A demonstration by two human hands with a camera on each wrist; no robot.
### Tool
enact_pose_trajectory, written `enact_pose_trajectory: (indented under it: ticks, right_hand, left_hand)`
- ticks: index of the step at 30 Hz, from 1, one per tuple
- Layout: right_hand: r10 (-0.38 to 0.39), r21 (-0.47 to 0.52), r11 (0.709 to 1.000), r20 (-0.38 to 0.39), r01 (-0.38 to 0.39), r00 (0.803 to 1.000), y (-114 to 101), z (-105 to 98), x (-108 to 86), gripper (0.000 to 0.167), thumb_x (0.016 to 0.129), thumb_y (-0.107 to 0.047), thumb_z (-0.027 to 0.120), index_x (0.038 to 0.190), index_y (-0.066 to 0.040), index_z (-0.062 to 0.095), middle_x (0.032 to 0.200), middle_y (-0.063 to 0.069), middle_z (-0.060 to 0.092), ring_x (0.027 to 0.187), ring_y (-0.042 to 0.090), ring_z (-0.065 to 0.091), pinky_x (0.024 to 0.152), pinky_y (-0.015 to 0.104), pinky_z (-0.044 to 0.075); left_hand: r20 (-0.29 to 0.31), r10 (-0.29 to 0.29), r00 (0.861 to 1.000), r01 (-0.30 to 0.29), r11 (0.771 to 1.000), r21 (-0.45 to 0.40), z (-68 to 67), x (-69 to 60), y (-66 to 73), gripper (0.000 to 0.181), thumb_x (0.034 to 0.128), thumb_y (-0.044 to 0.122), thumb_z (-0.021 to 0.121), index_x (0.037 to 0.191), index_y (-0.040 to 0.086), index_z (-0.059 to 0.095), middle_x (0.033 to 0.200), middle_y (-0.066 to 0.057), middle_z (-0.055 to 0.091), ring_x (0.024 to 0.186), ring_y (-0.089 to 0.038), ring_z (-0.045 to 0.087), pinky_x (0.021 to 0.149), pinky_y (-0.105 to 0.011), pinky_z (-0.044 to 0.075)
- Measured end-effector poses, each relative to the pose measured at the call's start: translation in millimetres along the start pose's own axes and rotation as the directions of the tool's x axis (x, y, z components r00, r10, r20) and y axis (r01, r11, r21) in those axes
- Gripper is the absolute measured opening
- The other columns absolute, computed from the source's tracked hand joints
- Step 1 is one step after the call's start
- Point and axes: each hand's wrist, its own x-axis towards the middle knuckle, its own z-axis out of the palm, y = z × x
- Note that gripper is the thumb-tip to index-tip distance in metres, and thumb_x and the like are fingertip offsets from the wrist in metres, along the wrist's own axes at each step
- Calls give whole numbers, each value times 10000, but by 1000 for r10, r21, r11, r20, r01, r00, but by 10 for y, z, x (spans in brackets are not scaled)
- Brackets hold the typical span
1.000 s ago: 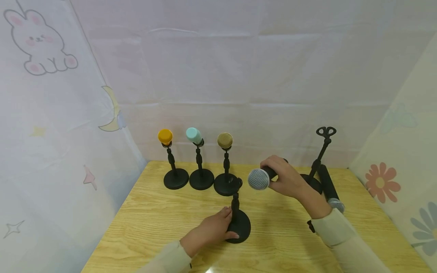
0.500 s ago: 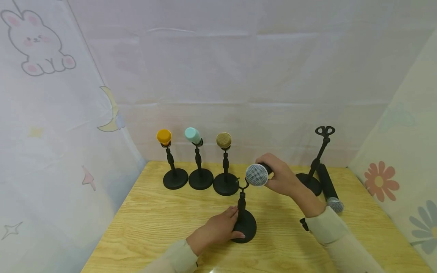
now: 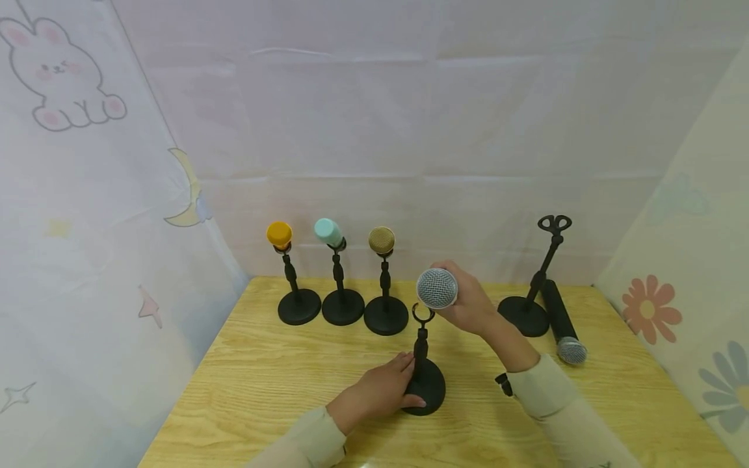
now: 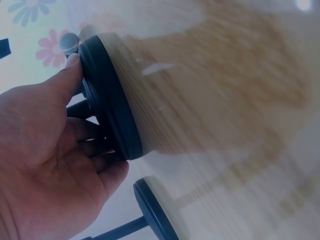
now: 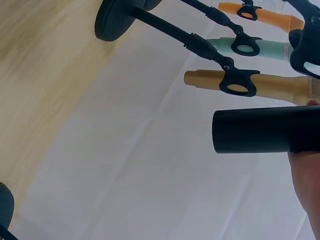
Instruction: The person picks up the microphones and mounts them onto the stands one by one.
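Left hand [image 3: 383, 390]: A black stand with a flat round base [image 3: 421, 348] is gripped low down, with the thumb laid over the base. If this grip is loosened, the stand could be slid or tipped by a push from above.
Right hand [image 3: 470, 304]: A black tube-shaped microphone with a silver mesh ball [image 3: 437, 288] is held. It could be dropped if its smooth side is gripped too lightly.
Mesh ball's place: The held microphone is kept off the wood, by the stand's forked top [image 3: 423, 323] and a little to its right. Whether the two touch cannot be told.
Forked top: The prongs could be missed or bent if the tube is pushed in crooked. Part of the fork is hidden by the ball, so the aim could be spoiled.
High weight: The stand might be tipped if the microphone is set too far to one side.
Gold neighbour: A gold microphone with a round mesh head [image 3: 382, 240] could be knocked if the tube is swung that way.
Right side: A second black microphone with a silver head [image 3: 562, 318], laid on the pale wooden tabletop [image 3: 281, 390], could be set rolling if bumped by the right arm.
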Motion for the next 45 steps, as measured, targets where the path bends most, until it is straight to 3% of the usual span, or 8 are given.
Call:
enact_pose_trajectory:
  ticks: [13, 20, 23, 27, 32, 36, 41, 45]
  right_hand:
    - [43, 77, 996, 17, -44, 999, -112, 113, 42, 438, 817, 13, 807, 1171, -36, 554, 1035, 66, 635, 931, 180, 649, 800, 431, 558]
    - [149, 106, 983, -5, -148, 989, -122, 167, 34, 414, 850, -21, 791, 1192, -24, 557, 1053, 81, 635, 949, 186, 642, 819, 430, 553]
    - [121, 146, 982, -28, -116, 992, -112, 205, 41, 406, 839, 15, 790, 1172, 2, 558, 1044, 78, 616, 928, 139, 610, 822, 357, 541]
    - [9, 207, 978, -67, 5, 998, -79, 271, 56, 435, 795, 103, 791, 1147, 53, 539, 1044, 81, 578, 908, 99, 562, 847, 234, 502]
    - [-62, 196, 977, -136, 89, 989, -62, 341, 38, 468, 747, 150, 799, 1130, 55, 548, 1056, 131, 573, 931, 86, 546, 882, 154, 459]
    - [68, 196, 980, -171, -34, 983, -95, 380, -8, 490, 774, 92, 817, 1178, 28, 548, 1095, 179, 596, 987, 141, 595, 925, 214, 488]
    - [292, 204, 944, -154, -258, 944, -132, 413, -78, 616, 819, -35, 825, 1331, -6, 484, 1198, 168, 601, 1069, 285, 622, 906, 455, 542]
    - [310, 221, 935, -132, -277, 942, -118, 433, -119, 619, 846, -69, 801, 1359, 17, 465, 1171, 171, 596, 982, 270, 602, 816, 408, 551]
  left_hand:
    - [-6, 10, 1000, -10, 1000, -15, -35, 31, 39, 849, 961, 667, 463, 1583, 100, 354, 1655, -25, 286, 1520, -182, 282, 1173, -303, 348]
    - [-9, 6, 1000, -6, 1000, -19, -56, 44, 64, 848, 961, 660, 475, 1583, 98, 352, 1657, -26, 279, 1519, -178, 282, 1167, -313, 360]
    - [-7, 5, 1000, -5, 1000, -24, -62, 50, 74, 848, 962, 653, 485, 1585, 93, 349, 1658, -31, 277, 1520, -182, 280, 1169, -316, 358]
    - [-13, 10, 1000, -10, 1000, -15, -54, 61, 72, 850, 963, 653, 485, 1582, 86, 354, 1655, -38, 287, 1518, -188, 287, 1165, -317, 364]
    - [-19, 14, 1000, -14, 1000, -8, -51, 70, 62, 847, 964, 654, 482, 1579, 84, 361, 1652, -41, 296, 1516, -189, 293, 1161, -314, 370]
    - [-16, 13, 1000, -13, 1000, -11, -62, 64, 66, 849, 963, 654, 488, 1579, 83, 361, 1652, -41, 296, 1519, -188, 287, 1166, -312, 362]
    - [-6, 7, 1000, -7, 1000, -27, -73, 62, 71, 848, 961, 647, 503, 1579, 84, 360, 1655, -40, 288, 1522, -187, 278, 1174, -319, 351]
    - [-7, 10, 1000, -10, 999, -38, -47, 77, 55, 851, 960, 645, 505, 1579, 80, 358, 1655, -41, 286, 1523, -189, 276, 1176, -319, 346]
